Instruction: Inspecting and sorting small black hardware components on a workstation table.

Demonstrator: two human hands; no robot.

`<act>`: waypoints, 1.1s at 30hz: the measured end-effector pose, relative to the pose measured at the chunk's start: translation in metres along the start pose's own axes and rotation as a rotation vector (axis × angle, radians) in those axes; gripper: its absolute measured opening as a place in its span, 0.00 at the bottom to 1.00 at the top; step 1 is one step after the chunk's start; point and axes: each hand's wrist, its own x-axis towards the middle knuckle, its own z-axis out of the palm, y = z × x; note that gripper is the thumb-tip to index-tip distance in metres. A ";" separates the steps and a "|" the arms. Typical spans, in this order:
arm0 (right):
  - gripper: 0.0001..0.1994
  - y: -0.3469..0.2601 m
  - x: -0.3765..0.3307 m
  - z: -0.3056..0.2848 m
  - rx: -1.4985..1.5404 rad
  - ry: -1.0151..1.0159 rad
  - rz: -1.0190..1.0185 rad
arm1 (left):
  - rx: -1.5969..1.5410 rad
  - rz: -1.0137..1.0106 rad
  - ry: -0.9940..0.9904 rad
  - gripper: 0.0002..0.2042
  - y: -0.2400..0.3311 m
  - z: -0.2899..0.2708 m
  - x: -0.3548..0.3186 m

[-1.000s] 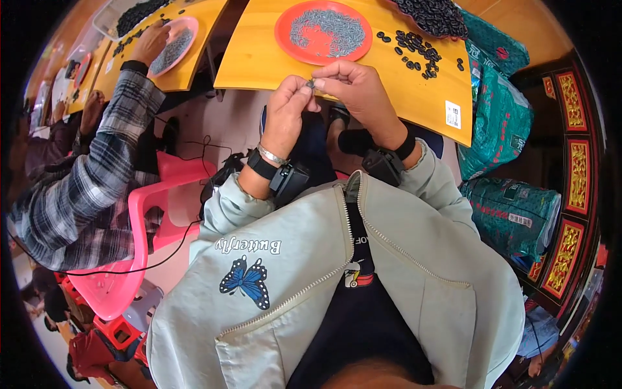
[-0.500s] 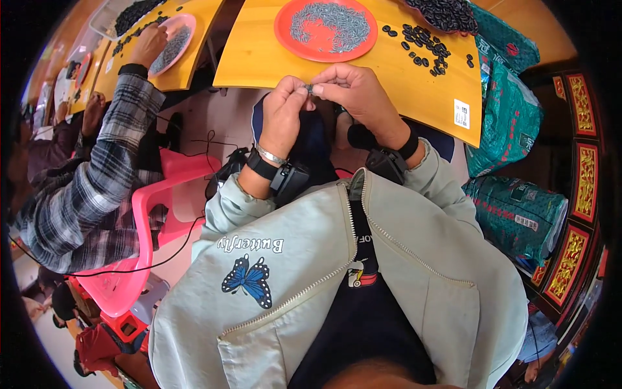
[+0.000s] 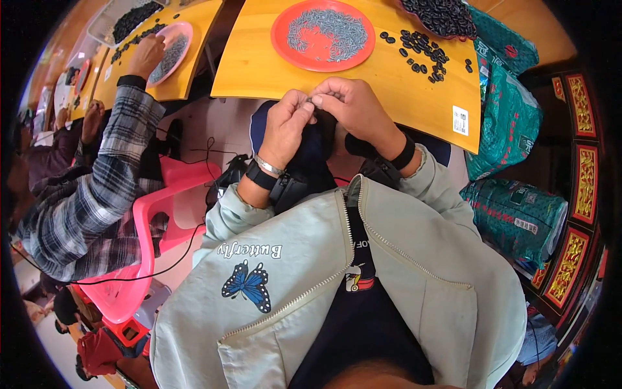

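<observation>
Just off the near edge of the yellow table, my left hand (image 3: 285, 129) and my right hand (image 3: 359, 110) meet fingertip to fingertip. Both are closed in a pinch around something tiny and dark, mostly hidden by the fingers. Beyond them, on the table, lies a round red plate (image 3: 280, 48) with many small silvery screw-like pieces (image 3: 334, 47) spread over it. To its right, small black oval parts (image 3: 424, 48) are scattered on the wood. A dark red bowl (image 3: 414, 23) heaped with more black parts (image 3: 447, 16) stands at the far right corner.
Green printed bags (image 3: 508, 120) stand beside the table's right edge, another green bag (image 3: 515, 217) nearer me. On the left a co-worker's hand (image 3: 148, 57) is over a pink plate (image 3: 184, 58) at another yellow table. A pink chair (image 3: 146, 227) and a black cable (image 3: 162, 271) are below.
My joined hands have dropped slightly toward me, away from the table edge. The small dark piece between my fingertips is now more covered. On the left, the co-worker's hand has shifted a little.
</observation>
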 end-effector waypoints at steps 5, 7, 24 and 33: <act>0.07 -0.004 0.000 -0.001 -0.017 -0.036 -0.016 | 0.025 -0.025 0.010 0.07 0.000 -0.001 0.001; 0.07 -0.006 0.002 -0.001 -0.026 -0.041 -0.009 | 0.028 -0.030 0.019 0.07 0.001 -0.001 0.001; 0.08 0.029 0.131 -0.044 -0.907 -0.168 -0.115 | -0.115 -0.037 0.132 0.07 0.000 -0.021 0.006; 0.05 0.040 0.136 -0.037 -1.065 -0.168 -0.278 | -0.181 -0.048 0.138 0.07 -0.006 -0.023 0.004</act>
